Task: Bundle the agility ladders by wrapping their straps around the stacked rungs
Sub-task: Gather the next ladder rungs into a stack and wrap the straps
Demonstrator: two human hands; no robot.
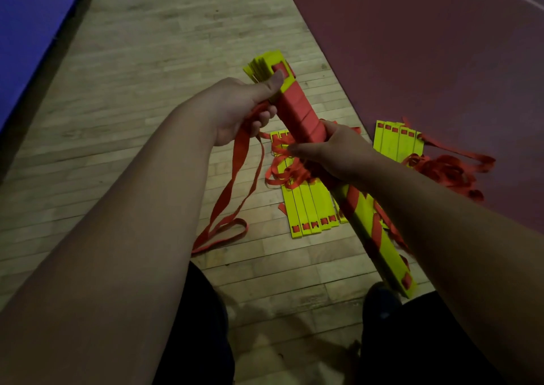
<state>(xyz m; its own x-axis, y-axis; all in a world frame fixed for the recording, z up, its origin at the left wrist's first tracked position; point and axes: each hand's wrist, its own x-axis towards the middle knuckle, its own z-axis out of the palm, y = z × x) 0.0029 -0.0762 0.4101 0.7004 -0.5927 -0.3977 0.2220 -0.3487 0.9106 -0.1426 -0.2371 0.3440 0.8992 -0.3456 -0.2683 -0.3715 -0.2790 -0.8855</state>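
I hold a stack of yellow ladder rungs [379,222] slanting from upper left down to my lap. Red strap windings [300,113] cover its upper half. My left hand [244,104] grips the stack's far end, thumb on top, and its curled fingers also hold the loose red strap [235,178] that hangs in a loop to the floor. My right hand [332,152] grips the stack at its middle, just below the windings. Further down, a few diagonal red strap turns cross the yellow rungs.
Two other agility ladders lie on the floor beyond my hands: one [306,208] on the wooden boards with tangled red straps, one [397,143] on the red mat [441,60]. A blue mat [29,31] lies at far left. My dark-clothed legs fill the bottom.
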